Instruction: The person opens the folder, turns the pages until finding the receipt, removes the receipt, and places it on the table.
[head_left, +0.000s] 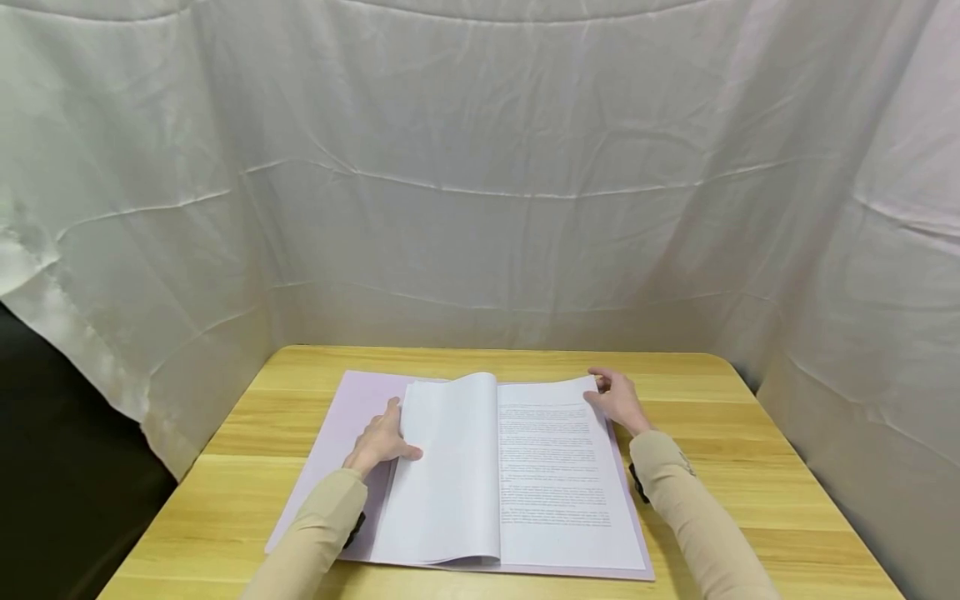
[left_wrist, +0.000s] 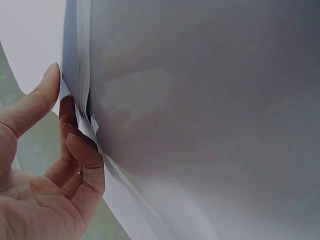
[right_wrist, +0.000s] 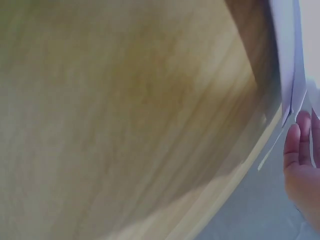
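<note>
An open lilac folder [head_left: 363, 396] lies on the table with white sheets turned to both sides. On its left half, a blank-looking turned sheet [head_left: 448, 467] bulges up along the middle fold. My left hand [head_left: 381, 439] holds the outer edge of those left sheets. In the left wrist view its thumb is on one side of the paper and its curled fingers on the other. The printed page [head_left: 555, 467] on the right has its far right corner slightly raised. My right hand [head_left: 619, 403] pinches that corner, and the right wrist view shows only part of its fingers.
The light wooden table [head_left: 727, 467] extends past the folder on both sides and behind it. A pale grey curtain [head_left: 487, 208] hangs around the back and sides. Dark material [head_left: 60, 450] shows at the left, beyond the table edge.
</note>
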